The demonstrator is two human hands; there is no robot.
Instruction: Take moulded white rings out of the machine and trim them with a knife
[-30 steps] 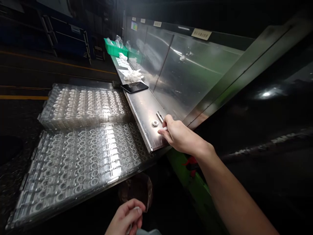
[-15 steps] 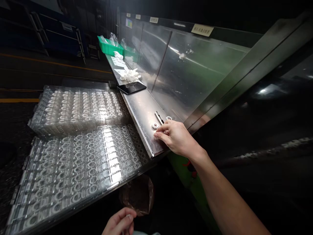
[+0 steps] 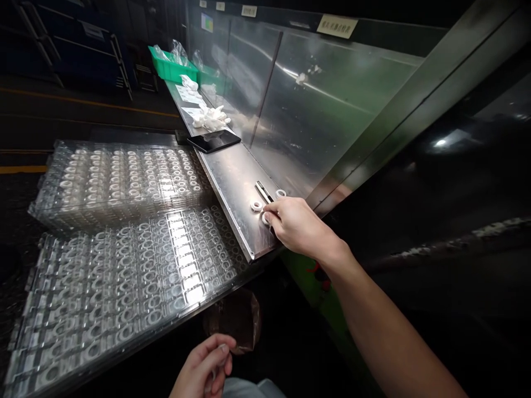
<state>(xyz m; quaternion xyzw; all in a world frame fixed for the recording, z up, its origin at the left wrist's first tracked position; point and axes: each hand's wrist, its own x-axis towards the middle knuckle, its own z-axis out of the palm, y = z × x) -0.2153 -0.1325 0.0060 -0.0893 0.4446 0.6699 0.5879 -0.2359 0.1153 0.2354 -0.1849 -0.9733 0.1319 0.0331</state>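
Note:
My right hand [image 3: 298, 226] reaches over a steel shelf [image 3: 232, 188], its fingertips pressing on a small white ring [image 3: 265, 219]. Two more white rings [image 3: 256, 205] [image 3: 281, 193] lie just beyond the fingers, beside a slim metal bar [image 3: 263, 191]. My left hand [image 3: 203, 367] sits low at the bottom edge, below the shelf, with its fingers curled. Whether it holds something small is hidden. A brown plastic bag [image 3: 236, 320] hangs just above it. Stacked clear blister trays [image 3: 124, 182] [image 3: 124, 276] filled with white rings lie left of the shelf.
A black phone [image 3: 213, 141] lies on the shelf. Farther along are white parts [image 3: 209, 119] and a green crate [image 3: 168, 65] with plastic bags. A steel back panel [image 3: 323, 94] rises behind the shelf, and a dark machine frame stands on the right.
The view has shifted up and left. My right hand has moved slightly left, and a third white ring now shows beside its fingertips. My left hand has risen a little.

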